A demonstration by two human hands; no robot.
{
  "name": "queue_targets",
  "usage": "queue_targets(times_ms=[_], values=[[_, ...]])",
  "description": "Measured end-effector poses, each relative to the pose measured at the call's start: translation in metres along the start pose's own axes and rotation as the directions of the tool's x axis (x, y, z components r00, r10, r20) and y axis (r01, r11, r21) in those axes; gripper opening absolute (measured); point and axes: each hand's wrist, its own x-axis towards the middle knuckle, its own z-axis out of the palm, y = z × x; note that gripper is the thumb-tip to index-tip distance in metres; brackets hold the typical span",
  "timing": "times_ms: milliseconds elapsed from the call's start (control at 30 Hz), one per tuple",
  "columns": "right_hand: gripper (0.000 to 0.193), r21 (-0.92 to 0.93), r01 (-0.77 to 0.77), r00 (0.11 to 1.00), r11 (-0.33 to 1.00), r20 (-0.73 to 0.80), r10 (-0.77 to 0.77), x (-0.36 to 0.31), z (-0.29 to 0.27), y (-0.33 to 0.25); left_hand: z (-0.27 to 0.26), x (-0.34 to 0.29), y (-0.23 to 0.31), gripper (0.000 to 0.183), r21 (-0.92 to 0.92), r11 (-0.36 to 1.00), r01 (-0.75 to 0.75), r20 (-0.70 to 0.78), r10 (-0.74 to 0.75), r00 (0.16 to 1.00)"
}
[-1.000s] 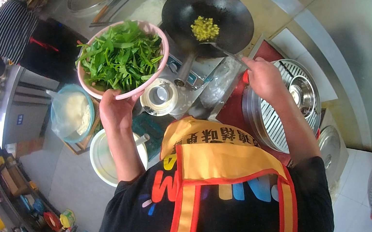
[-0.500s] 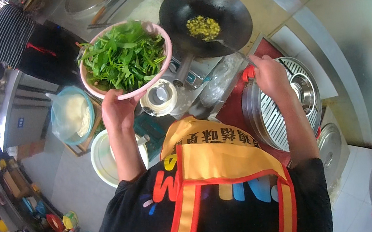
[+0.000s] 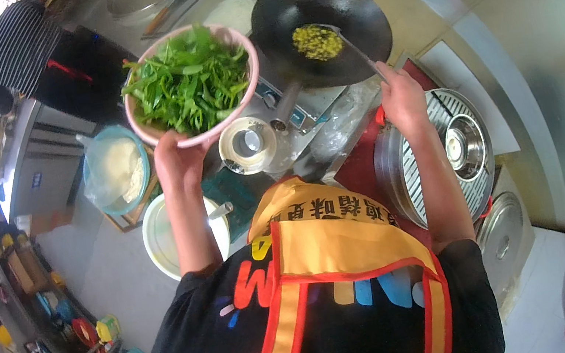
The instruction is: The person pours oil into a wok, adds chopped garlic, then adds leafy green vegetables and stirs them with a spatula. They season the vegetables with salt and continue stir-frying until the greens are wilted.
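Observation:
My left hand grips the near rim of a pink basin and holds it up, slightly tilted, left of the wok. Loose green leafy vegetables heap above its rim. My right hand is closed around the handle of a metal wok spatula. The spatula's blade reaches into the black wok, at the far right edge of some chopped yellow-green food. The wok rests over the cooking station, its thick handle pointing toward me.
Below the basin stand a white round container and a white bucket. A blue tub with a plastic bag is further left. A round slatted steel steamer lies under my right forearm. At far left, a person in a striped top bends away.
The spatula's blade has moved from the near side of the chopped food to its far right edge. My left hand still holds up the basin; the whole view has shifted slightly.

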Motion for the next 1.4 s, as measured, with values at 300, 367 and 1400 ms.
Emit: queue_targets(times_ms=[300,367,1400], values=[[0.042,0.180,-0.048,0.997,0.983,-0.047,0.058,-0.025,0.006,-0.004,0.013,0.026,-0.012,0.031,-0.106,0.990,0.095,0.105,-0.084,0.991],[0.042,0.213,-0.055,0.997,0.976,-0.048,0.067,-0.028,0.008,-0.007,-0.005,0.044,-0.019,0.024,-0.083,0.995,0.058,0.072,-0.052,0.996],[0.048,0.123,-0.053,0.995,0.991,-0.076,0.063,-0.024,0.036,-0.004,-0.065,0.082,-0.002,0.071,0.162,0.986,0.035,0.063,-0.045,0.997]])
